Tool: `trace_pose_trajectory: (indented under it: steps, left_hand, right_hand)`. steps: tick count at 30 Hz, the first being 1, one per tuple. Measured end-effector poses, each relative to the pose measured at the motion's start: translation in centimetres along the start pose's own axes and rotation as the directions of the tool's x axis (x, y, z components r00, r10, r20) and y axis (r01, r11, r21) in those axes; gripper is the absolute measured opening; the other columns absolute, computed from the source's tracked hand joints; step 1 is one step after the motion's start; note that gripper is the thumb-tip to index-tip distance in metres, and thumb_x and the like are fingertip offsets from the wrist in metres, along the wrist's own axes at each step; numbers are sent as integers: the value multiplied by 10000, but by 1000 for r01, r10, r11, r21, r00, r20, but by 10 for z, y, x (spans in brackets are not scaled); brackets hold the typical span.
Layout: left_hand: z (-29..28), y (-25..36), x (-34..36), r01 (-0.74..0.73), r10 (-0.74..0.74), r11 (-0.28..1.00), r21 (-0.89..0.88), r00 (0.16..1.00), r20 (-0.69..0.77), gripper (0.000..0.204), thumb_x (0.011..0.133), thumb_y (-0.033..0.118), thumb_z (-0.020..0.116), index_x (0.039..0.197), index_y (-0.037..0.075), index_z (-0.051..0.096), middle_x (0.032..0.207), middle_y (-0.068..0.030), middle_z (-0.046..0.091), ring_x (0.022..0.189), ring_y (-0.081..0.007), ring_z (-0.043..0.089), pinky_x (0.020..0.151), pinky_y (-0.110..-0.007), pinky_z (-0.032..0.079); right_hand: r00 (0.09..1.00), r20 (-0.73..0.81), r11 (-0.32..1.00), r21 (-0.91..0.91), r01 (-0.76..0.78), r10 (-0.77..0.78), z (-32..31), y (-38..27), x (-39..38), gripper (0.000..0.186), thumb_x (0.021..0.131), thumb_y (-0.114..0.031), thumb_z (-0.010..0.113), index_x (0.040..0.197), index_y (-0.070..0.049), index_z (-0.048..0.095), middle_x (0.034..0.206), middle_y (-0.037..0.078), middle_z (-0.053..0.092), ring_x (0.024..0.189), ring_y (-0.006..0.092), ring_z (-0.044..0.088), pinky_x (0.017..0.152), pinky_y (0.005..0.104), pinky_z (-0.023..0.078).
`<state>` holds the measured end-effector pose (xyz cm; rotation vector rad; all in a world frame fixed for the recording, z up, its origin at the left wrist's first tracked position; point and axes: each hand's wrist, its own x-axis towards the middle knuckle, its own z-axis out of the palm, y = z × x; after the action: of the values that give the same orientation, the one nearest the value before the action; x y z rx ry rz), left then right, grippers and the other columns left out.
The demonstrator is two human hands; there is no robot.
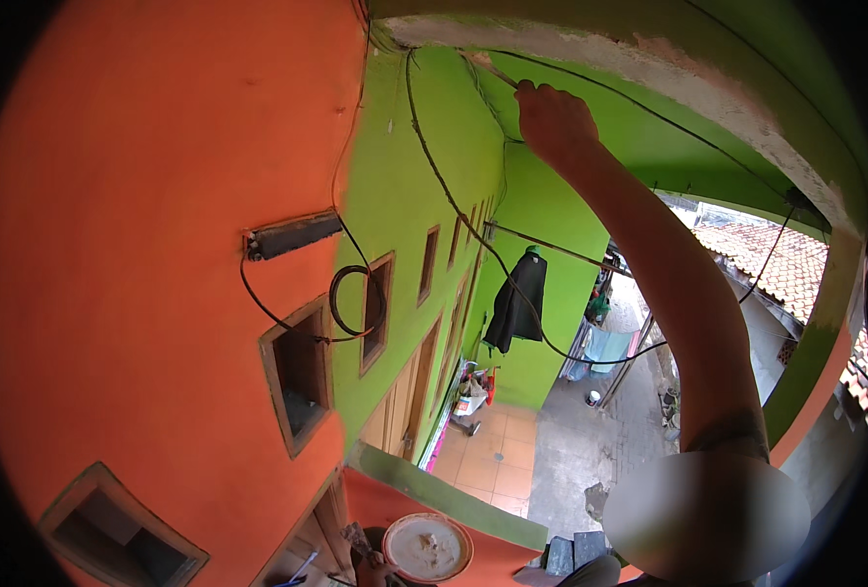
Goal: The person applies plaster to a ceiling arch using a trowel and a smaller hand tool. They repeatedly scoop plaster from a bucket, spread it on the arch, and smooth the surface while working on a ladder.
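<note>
My right hand (pixel 557 122) is raised high, its fingers closed on a thin scraper (pixel 498 72) at the underside of a green beam (pixel 698 90) with a rough pale patch along it. My left hand (pixel 375 565) is low at the bottom edge, partly hidden, closed beside a round tub (pixel 427 541) of pale paste; what it grips is unclear. A loose black cable (pixel 444 191) hangs below the scraper and runs behind my right arm.
An orange wall (pixel 150 245) on the left carries a dark fixture (pixel 292 235) with a coiled cable. A rail (pixel 542 243) holds a dark garment (pixel 514 308). Below are a low green-topped parapet (pixel 454 504), tiled floor (pixel 493 460), doors, and neighbouring tiled roofs.
</note>
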<state>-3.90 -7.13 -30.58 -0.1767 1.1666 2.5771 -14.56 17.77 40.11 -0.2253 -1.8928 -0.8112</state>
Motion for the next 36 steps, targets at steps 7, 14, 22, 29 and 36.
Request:
trace_pose_trajectory:
  steps: [7,14,22,29,36]
  left_hand:
    - [21,37,-15,-56,44,980,190,997,70,162,783,44,544,811,130,410,644,16,380,425,-91,401,368,-224,349]
    - [-4,-2,9,-84,78,992,99,995,60,201,763,23,547,809,145,393,620,23,375,415,-87,395,344,-215,327]
    - [10,21,-7,-14,7,997,72,995,103,212,753,18,554,760,149,388,598,26,377,397,-87,386,332,-218,316]
    - [18,28,-10,22,-31,997,73,992,126,227,745,14,561,716,153,383,578,29,378,382,-86,378,322,-220,307]
    - [22,23,-15,-24,17,998,54,992,122,237,748,19,557,683,154,374,523,27,359,328,-97,347,287,-234,302]
  right_hand:
    - [994,80,995,-67,-72,77,-2,1,65,256,858,-110,452,1038,-31,616,1015,149,625,968,318,619,767,431,531]
    - [978,98,982,15,-189,186,-5,9,57,243,864,-113,438,1022,-8,591,992,185,623,953,346,620,785,449,524]
    - [953,70,943,142,-301,293,17,0,10,195,853,-103,443,950,1,576,899,233,641,859,365,645,728,476,526]
    - [960,165,967,81,-241,225,20,-18,53,226,882,-114,397,969,-17,581,920,209,641,846,380,636,732,482,516]
    - [945,131,935,158,-318,299,9,12,46,245,880,-150,436,975,-38,632,974,184,644,926,347,628,772,456,517]
